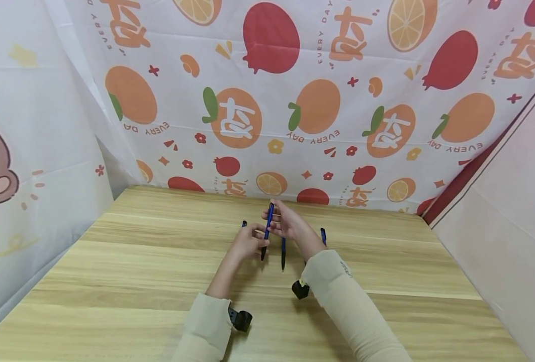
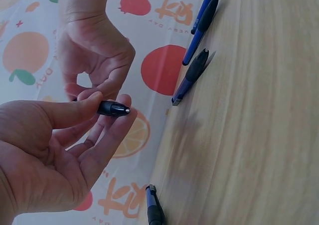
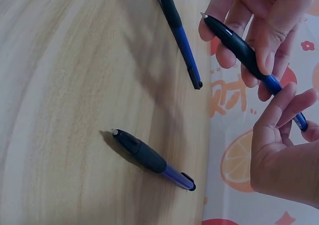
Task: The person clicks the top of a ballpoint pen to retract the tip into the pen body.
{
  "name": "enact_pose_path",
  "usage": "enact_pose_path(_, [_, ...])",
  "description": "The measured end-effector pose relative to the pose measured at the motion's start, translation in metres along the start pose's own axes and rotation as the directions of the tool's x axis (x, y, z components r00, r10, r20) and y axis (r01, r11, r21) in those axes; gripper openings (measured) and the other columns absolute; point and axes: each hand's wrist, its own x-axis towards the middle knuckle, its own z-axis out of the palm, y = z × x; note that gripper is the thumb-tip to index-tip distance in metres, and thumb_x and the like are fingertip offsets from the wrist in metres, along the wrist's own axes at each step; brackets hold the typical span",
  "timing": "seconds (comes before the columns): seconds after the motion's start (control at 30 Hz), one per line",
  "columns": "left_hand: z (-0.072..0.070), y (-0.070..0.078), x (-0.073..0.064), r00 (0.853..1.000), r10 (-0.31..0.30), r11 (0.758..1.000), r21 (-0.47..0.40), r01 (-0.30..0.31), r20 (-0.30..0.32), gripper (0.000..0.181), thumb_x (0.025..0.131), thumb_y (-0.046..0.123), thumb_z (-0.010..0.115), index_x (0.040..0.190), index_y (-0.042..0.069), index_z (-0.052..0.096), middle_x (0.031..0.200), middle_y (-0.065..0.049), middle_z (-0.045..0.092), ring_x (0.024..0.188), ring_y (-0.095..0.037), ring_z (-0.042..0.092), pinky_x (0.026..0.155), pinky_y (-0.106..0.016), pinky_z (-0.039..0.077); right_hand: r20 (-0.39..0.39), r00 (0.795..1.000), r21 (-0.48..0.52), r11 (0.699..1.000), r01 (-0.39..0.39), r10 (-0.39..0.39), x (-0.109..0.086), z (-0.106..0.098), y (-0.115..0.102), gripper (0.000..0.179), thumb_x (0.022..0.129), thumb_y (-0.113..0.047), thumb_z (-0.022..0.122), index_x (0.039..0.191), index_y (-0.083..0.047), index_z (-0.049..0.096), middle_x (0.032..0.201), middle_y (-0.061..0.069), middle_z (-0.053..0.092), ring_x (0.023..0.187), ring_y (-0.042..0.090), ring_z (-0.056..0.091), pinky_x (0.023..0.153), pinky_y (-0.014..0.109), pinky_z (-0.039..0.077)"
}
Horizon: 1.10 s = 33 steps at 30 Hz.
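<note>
A blue pen with a black grip [image 1: 269, 219] is held in the air between both hands, tilted with its tip toward the person. My left hand [image 1: 248, 242] pinches it by the black grip near the tip, thumb on top, as the left wrist view shows. At the other end, the fingers of my right hand [image 1: 290, 221] pinch the blue barrel [image 3: 272, 85]. Below the hands, a similar pen [image 1: 283, 254] lies on the table. Another pen [image 1: 244, 223] is partly hidden behind the left hand.
To the right, a pen [image 1: 324, 235] is partly covered by the right forearm. Several pens, one of them a blue and black pen [image 2: 190, 78], show in the left wrist view. The wooden table [image 1: 127, 261] meets a fruit-print cloth [image 1: 267, 151] at its back edge.
</note>
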Motion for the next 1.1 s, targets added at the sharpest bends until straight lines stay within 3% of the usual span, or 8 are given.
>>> enact_pose_path(0.17, [-0.0007, 0.0, 0.0003, 1.0, 0.004, 1.0, 0.012, -0.004, 0.006, 0.03, 0.083, -0.011, 0.058, 0.113, -0.007, 0.052, 0.086, -0.015, 0.055, 0.073, -0.04, 0.063, 0.055, -0.038, 0.054, -0.002, 1.0, -0.009, 1.0, 0.015, -0.015, -0.0024, 0.0017, -0.0008, 0.052, 0.094, -0.044, 0.044, 0.12, 0.0, 0.053, 0.11, 0.01, 0.059, 0.052, 0.008, 0.047, 0.056, 0.02, 0.048])
enact_pose_path(0.5, [0.0006, 0.0007, -0.0015, 1.0, 0.005, 1.0, 0.029, -0.004, -0.015, 0.03, 0.084, -0.013, 0.057, 0.112, -0.009, 0.052, 0.088, -0.017, 0.054, 0.075, -0.043, 0.062, 0.057, -0.038, 0.054, -0.015, 0.999, -0.016, 0.999, 0.049, -0.049, -0.0052, 0.0032, 0.0017, 0.051, 0.096, -0.041, 0.042, 0.121, 0.002, 0.052, 0.093, 0.005, 0.061, 0.058, 0.011, 0.05, 0.06, 0.023, 0.05])
enact_pose_path(0.8, [0.002, 0.0004, -0.0021, 0.999, 0.03, 0.995, 0.1, -0.026, -0.033, 0.029, 0.083, -0.012, 0.059, 0.111, -0.009, 0.053, 0.087, -0.017, 0.057, 0.071, -0.039, 0.063, 0.053, -0.035, 0.054, -0.048, 0.998, -0.055, 0.998, 0.034, -0.037, -0.0076, 0.0025, 0.001, 0.055, 0.095, -0.041, 0.043, 0.127, 0.003, 0.049, 0.102, 0.01, 0.063, 0.072, 0.015, 0.057, 0.074, 0.028, 0.052])
enact_pose_path(1.0, [0.0025, 0.0002, -0.0017, 0.999, 0.022, 0.992, 0.128, -0.018, -0.033, 0.028, 0.083, -0.011, 0.059, 0.111, -0.008, 0.054, 0.088, -0.016, 0.057, 0.072, -0.038, 0.063, 0.053, -0.034, 0.054, -0.053, 0.998, -0.055, 0.998, 0.025, -0.028, -0.0083, 0.0014, 0.0005, 0.053, 0.095, -0.039, 0.044, 0.126, 0.003, 0.05, 0.1, 0.009, 0.064, 0.07, 0.014, 0.058, 0.075, 0.029, 0.052])
enact_pose_path(1.1, [0.002, 0.0003, -0.0004, 0.999, 0.022, 0.992, 0.125, -0.017, -0.035, 0.028, 0.083, -0.011, 0.059, 0.111, -0.008, 0.054, 0.088, -0.016, 0.057, 0.071, -0.038, 0.063, 0.053, -0.033, 0.054, -0.046, 0.998, -0.056, 0.998, 0.035, -0.037, -0.0083, 0.0023, -0.0004, 0.053, 0.096, -0.04, 0.043, 0.125, 0.004, 0.05, 0.095, 0.007, 0.064, 0.064, 0.012, 0.057, 0.07, 0.027, 0.053])
